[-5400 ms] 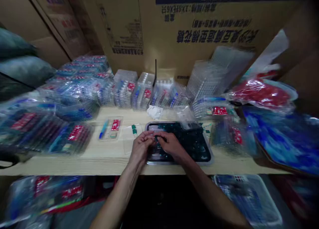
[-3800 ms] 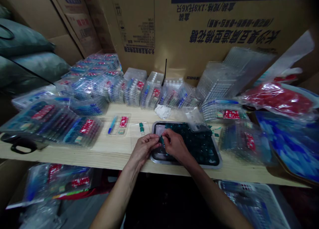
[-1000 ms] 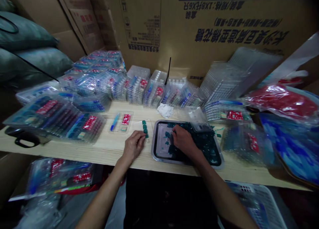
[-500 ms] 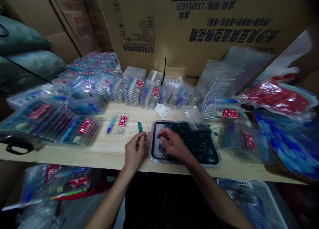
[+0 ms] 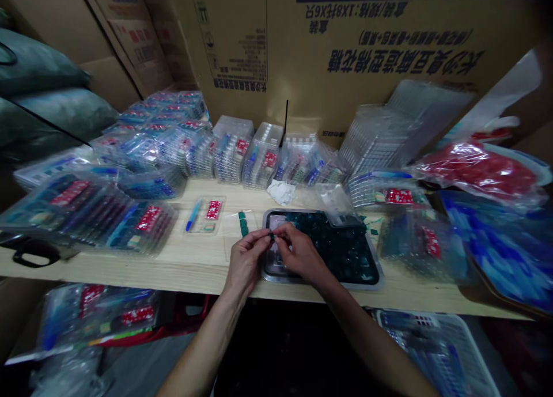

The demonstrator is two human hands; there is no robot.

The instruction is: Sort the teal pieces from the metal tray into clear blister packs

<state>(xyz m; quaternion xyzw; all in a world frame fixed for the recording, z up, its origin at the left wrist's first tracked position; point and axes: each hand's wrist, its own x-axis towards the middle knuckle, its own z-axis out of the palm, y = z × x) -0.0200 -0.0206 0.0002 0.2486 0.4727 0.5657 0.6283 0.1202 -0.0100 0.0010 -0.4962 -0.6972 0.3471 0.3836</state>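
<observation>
My left hand (image 5: pixel 247 264) and my right hand (image 5: pixel 301 254) meet over the left end of a steel tray (image 5: pixel 322 283), with a small dark-green piece (image 5: pixel 271 235) pinched between their fingertips. The tray holds a heap of similar dark-green pieces (image 5: pixel 339 244). Just left of my left hand, a short row of green pieces (image 5: pixel 243 224) lies on a transparent plastic sheet (image 5: pixel 235 244). The hands hide the tray's left part.
A wooden tabletop (image 5: pixel 185 273) carries stacked blister packs (image 5: pixel 97 212) with blue and red contents on the left and back. A blue pen pack (image 5: pixel 201 215) lies nearby. Cardboard boxes stand behind, bags lie right, and a white basket (image 5: pixel 436 351) sits below.
My left hand has moved right from beside the green row and now meets my right hand at the tray's left end. Both now pinch the small green piece.
</observation>
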